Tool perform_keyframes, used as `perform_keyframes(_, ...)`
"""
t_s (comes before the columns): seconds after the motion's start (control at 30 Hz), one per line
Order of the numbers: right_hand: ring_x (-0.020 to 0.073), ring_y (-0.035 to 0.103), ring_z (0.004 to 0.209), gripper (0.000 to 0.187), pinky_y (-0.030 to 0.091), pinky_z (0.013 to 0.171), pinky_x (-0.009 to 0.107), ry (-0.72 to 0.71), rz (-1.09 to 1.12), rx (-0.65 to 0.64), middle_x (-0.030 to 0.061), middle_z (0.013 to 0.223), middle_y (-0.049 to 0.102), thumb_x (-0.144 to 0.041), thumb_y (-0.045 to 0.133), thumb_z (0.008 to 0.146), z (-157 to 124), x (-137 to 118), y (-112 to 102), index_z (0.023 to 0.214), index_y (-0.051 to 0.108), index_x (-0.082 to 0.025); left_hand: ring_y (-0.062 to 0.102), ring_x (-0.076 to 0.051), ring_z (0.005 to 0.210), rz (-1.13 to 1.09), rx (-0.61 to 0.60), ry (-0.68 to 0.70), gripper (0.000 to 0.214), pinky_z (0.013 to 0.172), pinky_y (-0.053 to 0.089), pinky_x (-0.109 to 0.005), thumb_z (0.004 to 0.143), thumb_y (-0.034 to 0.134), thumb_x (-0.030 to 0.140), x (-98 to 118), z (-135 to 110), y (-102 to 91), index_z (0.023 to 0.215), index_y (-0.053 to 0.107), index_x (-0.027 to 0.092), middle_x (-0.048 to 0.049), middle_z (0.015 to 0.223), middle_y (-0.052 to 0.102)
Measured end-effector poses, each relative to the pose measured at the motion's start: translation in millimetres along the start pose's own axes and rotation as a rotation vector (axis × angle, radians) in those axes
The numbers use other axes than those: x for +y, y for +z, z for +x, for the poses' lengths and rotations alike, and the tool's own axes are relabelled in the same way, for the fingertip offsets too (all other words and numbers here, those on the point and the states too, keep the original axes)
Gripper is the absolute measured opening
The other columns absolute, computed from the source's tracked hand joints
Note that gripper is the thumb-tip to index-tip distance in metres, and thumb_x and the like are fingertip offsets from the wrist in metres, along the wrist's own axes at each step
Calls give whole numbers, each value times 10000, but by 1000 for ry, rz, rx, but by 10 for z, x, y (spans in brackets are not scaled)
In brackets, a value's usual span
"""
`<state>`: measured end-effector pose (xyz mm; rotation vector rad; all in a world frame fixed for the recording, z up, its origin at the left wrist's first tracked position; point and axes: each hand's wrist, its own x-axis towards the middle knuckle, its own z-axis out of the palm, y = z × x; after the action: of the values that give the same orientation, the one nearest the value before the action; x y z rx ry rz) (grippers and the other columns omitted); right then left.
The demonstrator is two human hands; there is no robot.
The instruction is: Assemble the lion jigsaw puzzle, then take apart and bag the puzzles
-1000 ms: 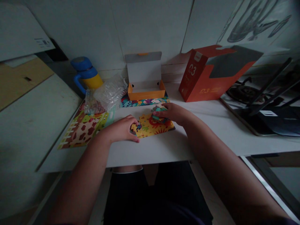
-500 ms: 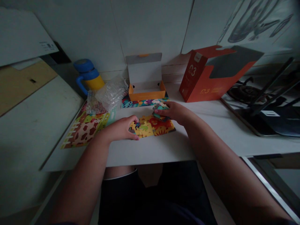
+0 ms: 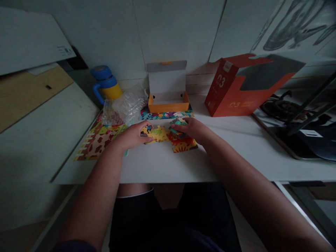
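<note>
My left hand [image 3: 135, 134] grips a yellow jigsaw puzzle piece [image 3: 158, 133] with a green animal on it, thumb at the near edge and fingers at the far edge. An orange-red puzzle piece [image 3: 184, 144] lies flat on the white table to its right, set off from it at an angle. My right hand [image 3: 193, 128] is closed around a small stack of teal and multicoloured puzzle pieces [image 3: 179, 126], just above the orange-red piece. How many pieces are in the stack I cannot tell.
An open orange box [image 3: 168, 106] stands behind on a colourful printed strip [image 3: 168, 114]. At left are a cow-patterned puzzle [image 3: 97, 141], crumpled clear plastic [image 3: 128, 105] and a blue-yellow jug [image 3: 106, 84]. At right stand a red carton [image 3: 236, 91] and a gas stove [image 3: 283, 108].
The yellow piece in my left hand has moved away from me and now sits out of line with the orange-red piece. My right hand still holds the stack. The view has shifted slightly.
</note>
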<state>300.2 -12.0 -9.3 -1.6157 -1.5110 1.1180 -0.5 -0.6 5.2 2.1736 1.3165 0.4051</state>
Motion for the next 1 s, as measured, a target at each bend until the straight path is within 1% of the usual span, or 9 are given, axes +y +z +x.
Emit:
perform_keyframes(0.13, 283, 765, 935, 572, 596, 799, 389, 30, -51, 2, 117, 1037, 815, -671, 859, 742, -27, -65, 38, 1059, 780, -201, 686, -214, 835, -59, -16, -2, 426, 713, 488, -292, 865, 744, 449, 4, 26, 53, 1231, 643, 255, -17, 1000, 736)
perform_keyframes(0.27, 300, 765, 950, 582, 608, 815, 416, -3, -19, 4, 116, 1030, 814, -654, 885, 716, -25, -60, 50, 1069, 782, -204, 694, -230, 867, -20, 6, 15, 417, 736, 499, -307, 873, 734, 468, 42, 39, 72, 1219, 665, 246, -33, 1024, 749)
perform_keyframes(0.37, 293, 767, 978, 573, 626, 844, 409, -78, 187, -25, 99, 1057, 817, -635, 901, 713, -46, -71, 81, 1079, 769, -214, 720, -254, 959, -36, -12, 26, 442, 818, 538, -343, 873, 727, 445, 43, 60, 76, 1258, 658, 238, -55, 1138, 765)
perform_keyframes(0.47, 260, 771, 1000, 549, 635, 889, 378, -140, 520, -170, 95, 1129, 812, -641, 870, 765, -92, -125, 139, 1091, 754, -215, 710, -283, 1157, -45, 4, 72, 451, 1014, 534, -405, 863, 732, 409, 18, 92, 92, 1276, 667, 240, -79, 1314, 743)
perform_keyframes(0.53, 254, 775, 981, 545, 639, 890, 369, -132, 644, -264, 99, 1117, 814, -646, 874, 762, -116, -156, 183, 1062, 756, -208, 689, -294, 1229, -36, 19, 90, 474, 1092, 507, -434, 846, 750, 397, 3, 104, 102, 1287, 670, 242, -85, 1362, 730)
perform_keyframes(0.63, 259, 774, 943, 542, 643, 898, 385, -116, 638, -306, 98, 1047, 819, -626, 911, 726, -110, -159, 235, 1020, 765, -194, 702, -294, 1200, -13, 4, 69, 503, 1076, 523, -432, 837, 763, 379, 4, 97, 106, 1309, 667, 235, -83, 1333, 744)
perform_keyframes(0.77, 248, 775, 943, 549, 636, 926, 389, -144, 640, -198, 92, 1066, 815, -621, 905, 742, -77, -141, 242, 1057, 759, -196, 722, -291, 1131, -3, 2, 34, 490, 1034, 540, -426, 840, 764, 373, 30, 75, 103, 1298, 673, 225, -81, 1273, 766)
perform_keyframes(0.83, 252, 778, 968, 573, 636, 913, 375, -132, 663, -188, 100, 1094, 812, -654, 887, 744, -93, -158, 222, 1065, 748, -200, 719, -296, 1134, -14, 2, 29, 489, 1020, 540, -427, 839, 769, 384, 39, 72, 109, 1292, 672, 225, -85, 1275, 766)
perform_keyframes(1.0, 262, 764, 1080, 602, 613, 950, 345, -73, 560, -435, 104, 1135, 815, -679, 879, 722, -198, -216, 190, 1069, 761, -202, 722, -291, 1077, 2, 4, 1, 460, 937, 544, -391, 799, 804, 419, 56, 72, 107, 1201, 689, 229, -69, 1203, 772)
